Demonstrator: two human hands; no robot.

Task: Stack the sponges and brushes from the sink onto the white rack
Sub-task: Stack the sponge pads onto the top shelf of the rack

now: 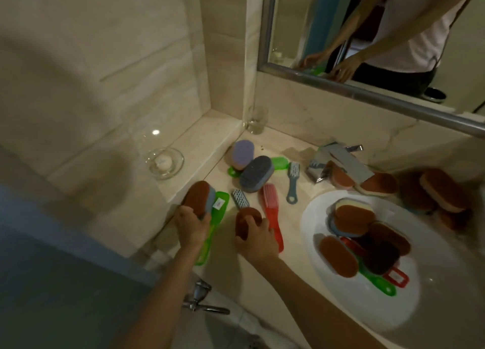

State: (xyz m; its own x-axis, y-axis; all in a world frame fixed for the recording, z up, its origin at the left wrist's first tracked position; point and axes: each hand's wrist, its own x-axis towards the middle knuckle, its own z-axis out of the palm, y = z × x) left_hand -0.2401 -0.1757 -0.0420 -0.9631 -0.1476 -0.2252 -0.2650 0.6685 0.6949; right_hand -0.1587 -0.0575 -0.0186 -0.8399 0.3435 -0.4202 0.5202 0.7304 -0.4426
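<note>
- Sponges and brushes sit in two lots: a pile in the white sink point(367, 314) at right, the rest spread on the desk point(299, 228) to its left.
- L hand point(191, 225): fingers curled round the near end of a brown-and-blue sponge point(199, 197), holding it. The sponge lies tilted on the head of a green brush point(214, 233) by the desk's left edge.
- R hand point(258, 237): fingers wrapped over a brown sponge point(245, 221), gripping it on the desk, touching a red brush point(270, 209).
- Between those two sponges we've got a small grey brush point(240, 198), bristles up.
- Further back, a grey sponge point(256, 174) leans on a purple sponge point(242, 154), both over a second green brush point(279, 163). A blue-grey brush point(292, 184) lies just right of them.
- In the sink, a sponge pile point(351, 217) of brown and dark ones, w/ a green handle point(380, 284) and a red handle point(397, 276) poking out at the front.
- Chrome tap point(338, 162) behind the sink, w/ more brown sponges point(378, 184) beside it and to its right.
- Corner: a clear glass point(256, 120). On the ledge at left, a glass dish point(165, 162).
- Mirror point(288, 20) above reflects both our arms.
</note>
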